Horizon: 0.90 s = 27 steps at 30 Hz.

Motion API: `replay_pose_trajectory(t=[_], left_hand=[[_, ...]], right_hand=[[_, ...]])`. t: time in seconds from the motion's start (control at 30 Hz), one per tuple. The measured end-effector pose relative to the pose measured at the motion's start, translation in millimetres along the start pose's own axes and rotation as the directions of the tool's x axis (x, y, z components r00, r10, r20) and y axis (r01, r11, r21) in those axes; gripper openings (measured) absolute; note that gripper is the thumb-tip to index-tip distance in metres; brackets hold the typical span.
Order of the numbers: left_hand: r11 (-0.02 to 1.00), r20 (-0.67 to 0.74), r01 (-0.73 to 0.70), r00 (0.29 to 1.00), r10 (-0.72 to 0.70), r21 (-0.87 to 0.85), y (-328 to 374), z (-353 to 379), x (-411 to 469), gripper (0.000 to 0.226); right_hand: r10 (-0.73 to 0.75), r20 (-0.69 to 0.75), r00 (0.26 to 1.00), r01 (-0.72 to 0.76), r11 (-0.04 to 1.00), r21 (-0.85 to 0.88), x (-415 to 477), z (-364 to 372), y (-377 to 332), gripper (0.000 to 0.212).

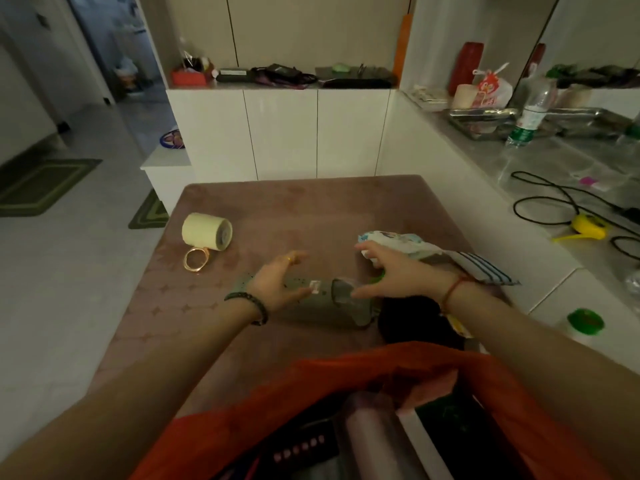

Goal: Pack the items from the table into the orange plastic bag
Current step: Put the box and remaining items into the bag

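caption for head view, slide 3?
Both open hands reach for grey pouch on table; orange bag waits below.

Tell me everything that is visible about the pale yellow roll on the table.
The pale yellow roll looks like tissue paper or tape; which one is unclear. It is a short, thick cylinder lying on its side on the pinkish table cover, near the far left corner. Its round end faces right and toward the camera, showing a small core hole. A gold ring-shaped object lies just in front of it, touching or nearly touching. Neither hand touches it.
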<state>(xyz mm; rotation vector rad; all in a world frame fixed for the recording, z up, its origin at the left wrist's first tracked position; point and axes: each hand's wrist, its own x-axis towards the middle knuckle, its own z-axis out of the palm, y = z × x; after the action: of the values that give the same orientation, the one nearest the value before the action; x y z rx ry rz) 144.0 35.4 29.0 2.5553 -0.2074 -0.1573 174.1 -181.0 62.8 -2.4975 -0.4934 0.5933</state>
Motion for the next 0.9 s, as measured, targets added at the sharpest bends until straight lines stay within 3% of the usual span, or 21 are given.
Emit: replay_pose_trajectory(t=[0.1, 0.2, 0.27, 0.47, 0.53, 0.63, 0.8, 0.9], left_hand=[[0.945, 0.135, 0.105, 0.979, -0.153, 0.309, -42, 16, 16, 0.08], [0.918, 0.229, 0.109, 0.951, -0.208, 0.381, -67, 42, 24, 0.089], [0.912, 0.217, 0.103, 0.955, -0.202, 0.396, -76, 55, 26, 0.091], [0.911, 0.045, 0.031, 0.997, -0.055, 0.41, -75, 29, 14, 0.095], [0.896, -0.07, -0.013, 0.996, 0.049, 0.443, -65, 3, 6, 0.102], [0.807, -0.19, -0.133, 0.938, 0.29, 0.576, -36, -35, -13, 0.106], [0.825, -0.213, -0.145, 0.928, 0.305, 0.545, 27, -72, -73, 0.096], [0.93, -0.216, -0.17, 0.944, 0.248, 0.325, 47, -73, -120, 0.098]], right_hand=[[0.028, 0.121, 0.992, 0.01, 0.951, -0.309, 58, 42, 7, 0.105], [0.079, 0.134, 0.988, -0.008, 0.887, -0.462, 92, 79, 21, 0.111], [0.075, 0.093, 0.993, -0.018, 0.864, -0.503, 102, 91, 25, 0.105], [-0.075, -0.049, 0.996, 0.044, 0.882, -0.469, 86, 67, 11, 0.09], [-0.19, -0.134, 0.973, 0.105, 0.872, -0.478, 64, 45, -5, 0.087], [-0.344, -0.202, 0.917, 0.202, 0.837, -0.508, 14, 11, -33, 0.083], [-0.515, -0.302, 0.802, 0.282, 0.772, -0.57, -88, -20, -56, 0.084], [-0.478, -0.468, 0.744, 0.298, 0.863, -0.408, -160, -14, -55, 0.074]])
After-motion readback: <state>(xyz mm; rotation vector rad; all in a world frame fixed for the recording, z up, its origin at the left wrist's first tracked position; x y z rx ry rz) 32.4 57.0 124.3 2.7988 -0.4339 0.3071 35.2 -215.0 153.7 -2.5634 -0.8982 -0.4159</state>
